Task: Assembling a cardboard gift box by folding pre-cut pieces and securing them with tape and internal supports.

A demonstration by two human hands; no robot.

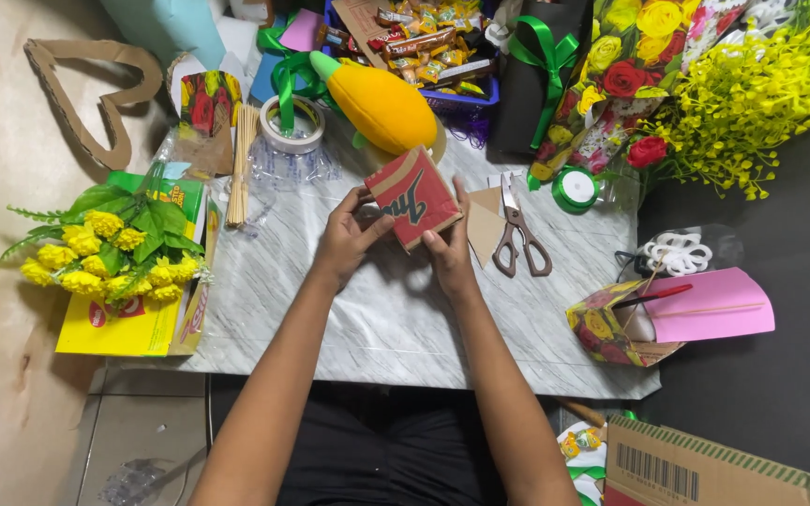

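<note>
Both hands hold a small red snack packet [413, 197] above the middle of the marble-patterned tabletop [396, 319]. The left hand [347, 236] grips the packet's left edge, thumb on the face and fingers curled behind. The right hand [450, 251] pinches the packet's lower right corner, with fingers extended up along its right side. The packet is tilted, its upper edge toward the yellow plush toy [382, 103] directly behind it.

Just right of the packet lie brown-handled scissors [517, 239], blades pointing away from the person, beside a piece of cut cardboard [485, 230]. Further right of the packet is a green ribbon spool [575, 187]. Left of the packet are a bundle of wooden skewers [241, 164], a tape roll [292, 126] and a yellow artificial flower bunch [110, 253] resting on a yellow box [119, 328]. Behind the packet, past the plush toy, stands a blue basket of wrapped snack bars [433, 52].
</note>
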